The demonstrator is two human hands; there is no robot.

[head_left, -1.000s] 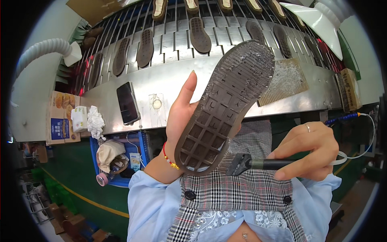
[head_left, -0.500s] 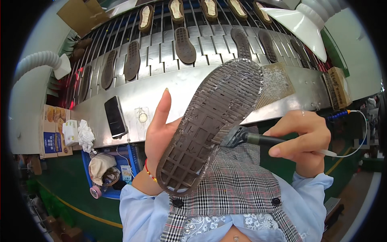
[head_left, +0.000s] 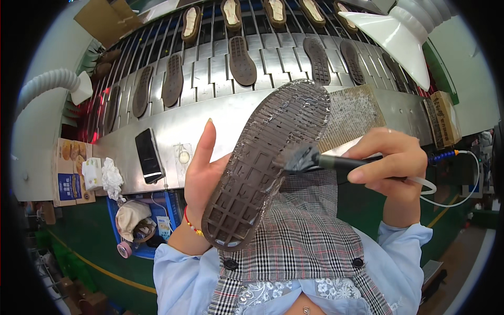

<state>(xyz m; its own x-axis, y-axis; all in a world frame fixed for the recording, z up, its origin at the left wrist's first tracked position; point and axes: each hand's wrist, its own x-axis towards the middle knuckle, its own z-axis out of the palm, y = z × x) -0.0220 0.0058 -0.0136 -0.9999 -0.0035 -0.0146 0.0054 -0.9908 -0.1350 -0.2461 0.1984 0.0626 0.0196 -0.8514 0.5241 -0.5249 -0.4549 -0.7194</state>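
My left hand (head_left: 206,170) holds a dark brown shoe sole (head_left: 268,157) upright from behind, its gridded inner face toward me and glossy with wet glue. My right hand (head_left: 394,160) grips a black-handled brush (head_left: 325,160). The bristles touch the sole's right edge near its middle. A thin white tube trails from the brush end past my right wrist.
A slatted metal conveyor (head_left: 210,68) carries several soles across the back. On the steel ledge lie a black phone (head_left: 149,155) and a glue-smeared mesh pad (head_left: 349,113). A white extraction hood (head_left: 391,34) hangs top right. A blue bin (head_left: 139,226) sits lower left.
The brush has moved up the sole, from its heel end to the middle of its right edge. My left hand has kept the sole held up.
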